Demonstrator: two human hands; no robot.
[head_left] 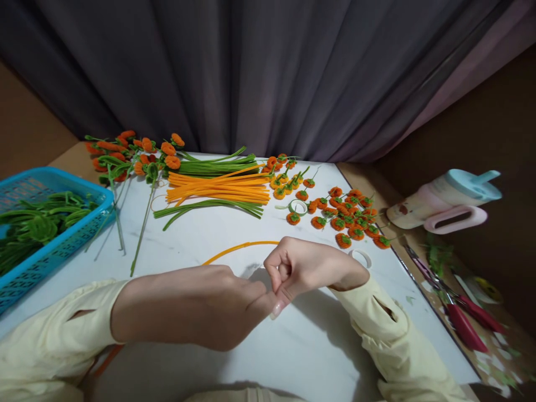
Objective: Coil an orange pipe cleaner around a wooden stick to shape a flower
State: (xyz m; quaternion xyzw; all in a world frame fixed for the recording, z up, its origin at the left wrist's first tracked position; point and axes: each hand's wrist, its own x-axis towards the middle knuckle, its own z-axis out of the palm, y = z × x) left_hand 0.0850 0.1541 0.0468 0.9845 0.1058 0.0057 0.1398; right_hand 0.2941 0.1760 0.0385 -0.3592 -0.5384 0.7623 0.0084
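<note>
My left hand (192,306) and my right hand (310,265) meet low over the table, both closed in a pinch with fingertips touching. An orange pipe cleaner (240,246) arcs from my right hand and passes behind my left. More orange shows under my left sleeve (109,359). What lies right between the fingertips is hidden. Beyond my hands lie a bundle of orange pipe cleaners (218,190) and green pipe cleaners (221,166), with a smaller green bunch (209,206) in front.
On the left stands a blue basket (58,251) of green pieces. Orange pipe-cleaner flowers on stems (167,149) lie behind it. Small orange pumpkin shapes (355,230) cluster at right, beside a tape roll (297,214). Further right are a tumbler (435,195) and red-handled pliers (464,329).
</note>
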